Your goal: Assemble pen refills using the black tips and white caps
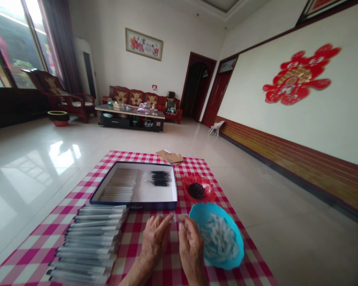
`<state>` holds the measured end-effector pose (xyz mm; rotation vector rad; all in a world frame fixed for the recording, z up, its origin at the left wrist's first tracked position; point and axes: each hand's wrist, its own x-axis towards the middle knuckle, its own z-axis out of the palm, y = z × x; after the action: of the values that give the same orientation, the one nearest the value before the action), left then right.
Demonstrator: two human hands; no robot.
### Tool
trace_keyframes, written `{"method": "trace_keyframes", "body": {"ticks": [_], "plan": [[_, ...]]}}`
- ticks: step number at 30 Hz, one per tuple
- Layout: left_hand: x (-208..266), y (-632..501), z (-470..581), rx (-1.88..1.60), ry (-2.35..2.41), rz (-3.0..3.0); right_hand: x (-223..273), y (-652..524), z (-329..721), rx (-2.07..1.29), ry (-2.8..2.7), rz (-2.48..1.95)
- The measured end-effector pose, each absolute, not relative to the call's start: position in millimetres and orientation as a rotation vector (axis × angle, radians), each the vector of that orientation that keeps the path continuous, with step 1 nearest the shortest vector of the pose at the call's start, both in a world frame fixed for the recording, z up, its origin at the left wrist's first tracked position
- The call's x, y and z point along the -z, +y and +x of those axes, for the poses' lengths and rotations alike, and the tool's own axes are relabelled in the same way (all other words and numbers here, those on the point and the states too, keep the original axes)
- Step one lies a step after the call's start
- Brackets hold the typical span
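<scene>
The magenta-and-white checked worktop (171, 270) carries a shallow, blue-rimmed white box (141, 192) at eleven o'clock from the left hand (156, 234), holding slender translucent tubes (121, 184) and black rods (161, 178). Frosted, dark-ended pens (89, 242) lie stacked at nine, while a smooth turquoise bowl (200, 213) of cloudy pieces (222, 234) sits at three o'clock from the right hand (191, 236). Both hands bend inward, fingertips near each other, though I cannot tell whether they pinch anything, and a glossy, petal-edged red dish (209, 191) of tiny black bits (196, 190) lies toward twelve.
</scene>
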<state>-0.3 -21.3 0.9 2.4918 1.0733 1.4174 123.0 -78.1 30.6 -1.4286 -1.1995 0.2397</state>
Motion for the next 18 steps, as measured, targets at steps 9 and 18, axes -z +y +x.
{"method": "trace_keyframes", "body": {"ticks": [9, 18], "plan": [[0.4, -18.5, 2.6, -1.451, 1.035, 2.467, -69.5, -50.1, 212.6, 0.108, -1.465, -1.811], [3.1, -17.8, 2.6, -1.453, 1.079, 2.474, -71.1, 57.7, 286.9, 0.020, -1.737, -2.137]]}}
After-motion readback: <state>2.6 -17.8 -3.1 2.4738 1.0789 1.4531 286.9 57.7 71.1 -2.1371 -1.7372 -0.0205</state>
